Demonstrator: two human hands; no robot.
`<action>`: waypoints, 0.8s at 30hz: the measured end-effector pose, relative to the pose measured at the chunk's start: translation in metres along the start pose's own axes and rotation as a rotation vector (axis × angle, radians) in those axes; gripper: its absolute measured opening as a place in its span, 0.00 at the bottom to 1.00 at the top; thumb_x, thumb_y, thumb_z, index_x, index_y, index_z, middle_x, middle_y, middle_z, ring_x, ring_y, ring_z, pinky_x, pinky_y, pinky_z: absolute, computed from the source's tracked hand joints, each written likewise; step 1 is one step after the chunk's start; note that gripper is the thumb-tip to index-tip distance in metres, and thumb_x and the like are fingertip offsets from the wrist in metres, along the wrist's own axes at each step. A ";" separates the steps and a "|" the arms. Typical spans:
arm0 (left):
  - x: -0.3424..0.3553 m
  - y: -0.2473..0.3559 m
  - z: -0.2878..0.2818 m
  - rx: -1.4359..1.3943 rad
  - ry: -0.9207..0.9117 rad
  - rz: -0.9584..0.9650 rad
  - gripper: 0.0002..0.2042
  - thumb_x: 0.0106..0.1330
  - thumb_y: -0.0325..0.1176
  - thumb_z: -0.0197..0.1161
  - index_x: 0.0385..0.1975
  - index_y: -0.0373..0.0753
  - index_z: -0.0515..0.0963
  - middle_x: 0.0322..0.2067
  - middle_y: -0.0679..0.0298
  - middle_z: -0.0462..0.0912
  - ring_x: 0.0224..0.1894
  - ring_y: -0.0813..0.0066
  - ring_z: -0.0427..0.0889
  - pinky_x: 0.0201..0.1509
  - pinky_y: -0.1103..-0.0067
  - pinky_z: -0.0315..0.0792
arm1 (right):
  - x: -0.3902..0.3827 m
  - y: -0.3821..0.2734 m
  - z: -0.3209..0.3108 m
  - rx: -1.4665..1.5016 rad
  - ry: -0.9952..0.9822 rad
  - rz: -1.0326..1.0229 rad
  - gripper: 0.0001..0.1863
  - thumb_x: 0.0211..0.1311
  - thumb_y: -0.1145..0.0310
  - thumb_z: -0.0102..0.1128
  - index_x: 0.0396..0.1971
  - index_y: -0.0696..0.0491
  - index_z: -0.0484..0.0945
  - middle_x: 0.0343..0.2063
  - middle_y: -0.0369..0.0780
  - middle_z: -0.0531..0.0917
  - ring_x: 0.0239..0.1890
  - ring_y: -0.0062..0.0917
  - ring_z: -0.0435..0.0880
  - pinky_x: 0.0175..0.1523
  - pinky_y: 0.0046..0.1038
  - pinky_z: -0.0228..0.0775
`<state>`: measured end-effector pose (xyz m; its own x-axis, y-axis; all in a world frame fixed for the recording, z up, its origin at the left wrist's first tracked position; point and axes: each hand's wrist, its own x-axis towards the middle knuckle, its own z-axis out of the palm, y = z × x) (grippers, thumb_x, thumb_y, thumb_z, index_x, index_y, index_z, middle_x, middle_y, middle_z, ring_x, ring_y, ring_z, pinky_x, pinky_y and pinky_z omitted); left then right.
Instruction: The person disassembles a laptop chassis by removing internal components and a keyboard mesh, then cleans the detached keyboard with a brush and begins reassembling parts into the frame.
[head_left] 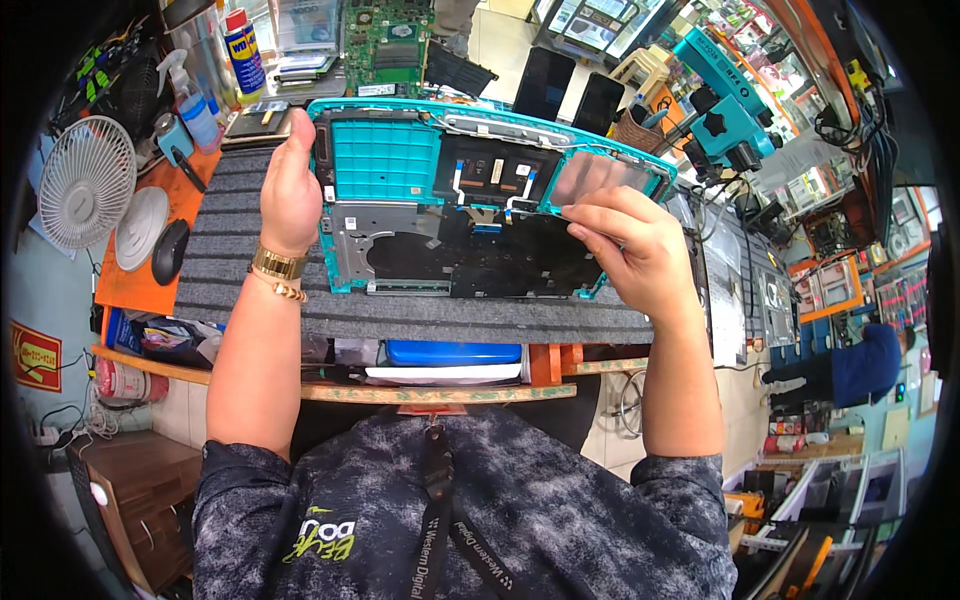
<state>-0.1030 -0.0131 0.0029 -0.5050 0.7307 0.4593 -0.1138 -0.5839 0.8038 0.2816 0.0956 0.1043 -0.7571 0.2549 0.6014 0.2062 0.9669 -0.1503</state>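
Head view, the one feed I have. A teal laptop shell (425,215) fills the upper middle, inner face toward me, tilted over a grey mat (420,315) of ribbed, felt-like cloth.

I note its surfaces: a moulded plastic panel (385,160) gridded with fine ribs, dull grey metal below, then a black sheet (520,255) with a matte look. Slim white ribbon cables (457,185) run down by the dark central plate.

Left hand (290,195) upright along the shell's left edge, digits fairly straight; I cannot tell how firmly it grips. A gold link band (279,263) circles that wrist.

Right hand (640,245) at right of centre, curled, thumb and forefinger tips nearly meeting before the shell; whether anything sits between them I cannot tell.

Upper left: round white fan (88,182) with a wire grille. Top: green circuit board (388,45). Lower middle: smooth blue lid (453,352) under the wooden edge.
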 end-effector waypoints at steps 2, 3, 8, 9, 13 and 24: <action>0.000 0.002 0.003 -0.036 -0.012 -0.013 0.28 0.94 0.50 0.45 0.62 0.29 0.85 0.60 0.62 0.89 0.61 0.79 0.83 0.71 0.77 0.71 | -0.002 -0.001 -0.002 -0.008 -0.005 0.004 0.09 0.64 0.72 0.80 0.44 0.50 0.92 0.37 0.38 0.90 0.39 0.36 0.90 0.42 0.36 0.84; 0.000 0.002 0.003 -0.071 -0.023 -0.023 0.29 0.94 0.50 0.45 0.62 0.29 0.84 0.60 0.62 0.89 0.60 0.78 0.83 0.71 0.77 0.71 | -0.002 -0.002 -0.003 -0.015 -0.009 0.005 0.09 0.64 0.71 0.80 0.43 0.50 0.92 0.38 0.38 0.90 0.39 0.36 0.91 0.43 0.36 0.84; 0.002 -0.010 -0.007 -0.016 0.059 0.026 0.27 0.94 0.48 0.47 0.62 0.29 0.84 0.60 0.63 0.88 0.61 0.81 0.82 0.70 0.78 0.71 | -0.001 -0.004 -0.004 -0.050 -0.026 0.007 0.09 0.64 0.71 0.80 0.42 0.50 0.92 0.38 0.38 0.90 0.39 0.37 0.90 0.42 0.36 0.83; 0.002 -0.013 -0.007 0.022 0.129 0.045 0.26 0.93 0.48 0.48 0.62 0.29 0.84 0.60 0.64 0.88 0.61 0.81 0.81 0.70 0.79 0.70 | -0.001 -0.005 -0.005 -0.046 -0.031 0.012 0.08 0.65 0.71 0.79 0.42 0.51 0.91 0.38 0.38 0.90 0.39 0.37 0.90 0.42 0.37 0.83; 0.002 -0.017 -0.016 0.006 0.040 0.045 0.26 0.93 0.47 0.49 0.64 0.28 0.83 0.57 0.65 0.87 0.58 0.82 0.79 0.69 0.79 0.69 | 0.009 -0.008 -0.016 0.001 -0.120 0.114 0.06 0.68 0.71 0.76 0.42 0.53 0.91 0.36 0.41 0.89 0.39 0.40 0.90 0.43 0.37 0.83; 0.011 -0.059 -0.063 0.673 0.023 0.450 0.27 0.84 0.18 0.59 0.81 0.30 0.69 0.43 0.63 0.83 0.41 0.69 0.78 0.45 0.75 0.75 | 0.054 -0.006 -0.034 0.250 -0.433 0.368 0.09 0.74 0.70 0.69 0.41 0.62 0.89 0.25 0.43 0.88 0.23 0.33 0.88 0.34 0.33 0.79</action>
<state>-0.1556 0.0071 -0.0636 -0.3981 0.4651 0.7907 0.6401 -0.4765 0.6026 0.2606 0.1030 0.1645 -0.8577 0.5023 0.1100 0.3897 0.7746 -0.4981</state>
